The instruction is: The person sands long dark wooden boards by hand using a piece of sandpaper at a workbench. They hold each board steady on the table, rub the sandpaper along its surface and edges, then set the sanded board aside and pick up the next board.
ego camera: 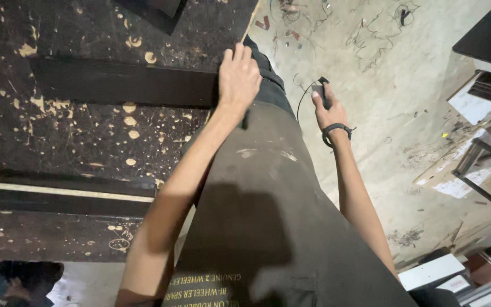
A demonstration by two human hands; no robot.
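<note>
My left hand point(237, 77) rests with fingers closed over the end of a long dark wooden plank point(120, 85) lying across a scarred, paint-spotted black worktable point(86, 136). My right hand point(328, 108), with a black band on the wrist, hangs beside my hip and grips a small dark tool point(324, 91) with a thin black cord looping off it. My dark shirt fills the middle of the view between both arms.
A second dark plank point(58, 196) with a pale edge lies nearer on the table. The dusty concrete floor point(404, 85) holds wire scraps and shavings. Dark boards, a metal frame point(484, 170) and white panels stand at the right. Another person's head point(12, 281) shows bottom left.
</note>
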